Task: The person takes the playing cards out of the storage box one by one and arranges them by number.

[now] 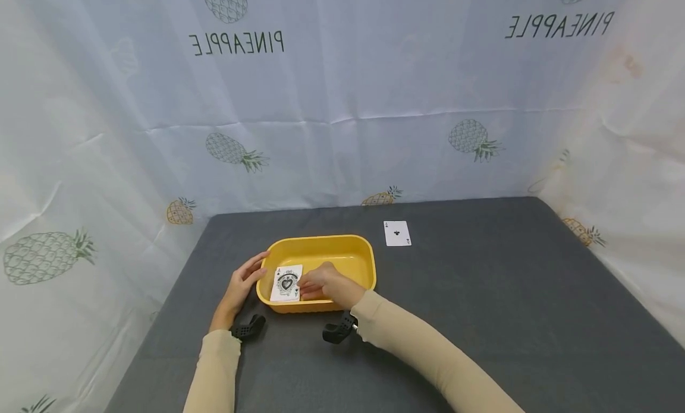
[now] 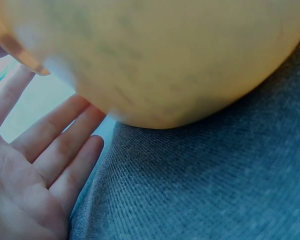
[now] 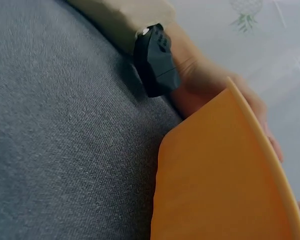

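A yellow plastic basin (image 1: 320, 306) stands on the dark cloth. In its left half lies a playing card (image 1: 287, 283), an ace with a large ornate emblem. My right hand (image 1: 329, 282) reaches over the near rim, pinching the card's right edge with thumb and fingers. The right wrist view has the basin's orange-looking wall (image 3: 215, 175) hiding most of that hand's fingers. Against the left end of the basin rests my left hand (image 1: 243, 287). Seen from the left wrist, its fingers (image 2: 57, 150) are extended beside the basin's rounded outer wall (image 2: 170, 60).
Beyond the basin's far right corner, an ace of clubs (image 1: 397, 233) lies face up on the dark tablecloth (image 1: 481, 294). A white curtain (image 1: 342, 80) printed with pineapples hangs behind the table and along both sides. Each wrist carries a black camera mount (image 1: 338, 330).
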`<control>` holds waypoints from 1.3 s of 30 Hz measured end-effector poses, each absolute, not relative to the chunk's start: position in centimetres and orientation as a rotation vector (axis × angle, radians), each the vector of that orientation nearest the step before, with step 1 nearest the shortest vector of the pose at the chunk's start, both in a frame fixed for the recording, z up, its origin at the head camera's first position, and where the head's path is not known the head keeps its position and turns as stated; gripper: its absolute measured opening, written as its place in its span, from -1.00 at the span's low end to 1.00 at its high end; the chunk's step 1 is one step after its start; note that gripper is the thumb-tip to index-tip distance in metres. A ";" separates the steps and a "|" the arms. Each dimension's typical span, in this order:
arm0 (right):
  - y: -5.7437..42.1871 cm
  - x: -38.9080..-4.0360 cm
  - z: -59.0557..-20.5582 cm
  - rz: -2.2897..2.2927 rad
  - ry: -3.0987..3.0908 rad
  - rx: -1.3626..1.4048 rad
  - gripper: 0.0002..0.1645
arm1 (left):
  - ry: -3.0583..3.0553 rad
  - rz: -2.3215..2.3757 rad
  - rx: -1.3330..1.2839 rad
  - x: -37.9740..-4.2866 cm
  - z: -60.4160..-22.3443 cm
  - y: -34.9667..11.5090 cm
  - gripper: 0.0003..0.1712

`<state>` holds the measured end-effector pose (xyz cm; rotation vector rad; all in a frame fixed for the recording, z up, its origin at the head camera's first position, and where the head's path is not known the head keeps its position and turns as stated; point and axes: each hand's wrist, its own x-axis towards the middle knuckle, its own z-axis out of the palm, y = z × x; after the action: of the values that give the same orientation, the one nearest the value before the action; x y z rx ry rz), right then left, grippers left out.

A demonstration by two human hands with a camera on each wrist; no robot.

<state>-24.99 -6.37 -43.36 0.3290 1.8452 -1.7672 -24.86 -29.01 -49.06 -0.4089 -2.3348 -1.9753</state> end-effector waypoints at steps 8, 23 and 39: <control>-8.2 -25.6 -43.2 -1.680 2.004 0.466 -0.77 | -2.332 -1.962 -0.433 -24.9 -49.0 -29.1 -0.45; -8.2 -26.0 -44.0 -1.747 1.956 0.446 -0.77 | -2.302 -1.992 -0.459 -24.8 -48.7 -29.1 -0.45; -5.0 -25.9 -42.4 -1.782 1.882 0.303 -0.78 | -2.336 -1.972 -0.422 -24.6 -48.6 -28.9 -0.44</control>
<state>-25.91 -5.02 -42.44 0.3034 1.8818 -1.7820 -24.59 -28.87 -48.59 -0.4224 -2.3363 -1.9721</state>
